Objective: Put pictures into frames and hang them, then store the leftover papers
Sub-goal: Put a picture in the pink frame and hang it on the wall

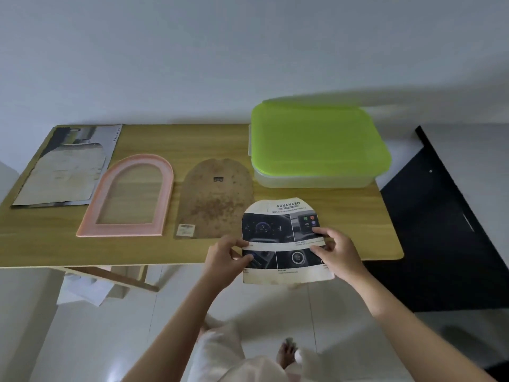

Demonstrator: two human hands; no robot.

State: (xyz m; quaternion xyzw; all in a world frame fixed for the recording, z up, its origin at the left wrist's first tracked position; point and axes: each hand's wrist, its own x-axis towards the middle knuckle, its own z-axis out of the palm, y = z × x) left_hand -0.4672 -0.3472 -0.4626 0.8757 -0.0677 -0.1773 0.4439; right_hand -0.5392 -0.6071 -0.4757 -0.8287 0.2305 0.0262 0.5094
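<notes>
Your fingers [321,230] are pinched on an arch-topped picture [283,238], a printed page cut to shape with dark photo panels and the word ADVANCED near its top; your left hand [227,255] clamps its left edge and your right hand [337,250] its right edge, thumbs lying on the printed face. You hold it over the near edge of a wooden table [358,216], its lower part hanging past the edge above the floor. On the tabletop, just left of the picture, lies a brown arched backing board [214,199] with a small metal hanger near its middle and a sticker at its near left corner. Beside that lies a pink arched frame [91,221], flat, the wood grain showing through its opening. Further left, at the table's far corner, sit leftover papers [63,172], one with an arch-shaped piece cut out. At the far right stands a clear storage box with a green lid [316,139], shut. A plain pale wall [192,64] rises behind the table, a dark cabinet [451,230] stands to the right, and glossy white floor tiles [110,340] lie beneath you.
</notes>
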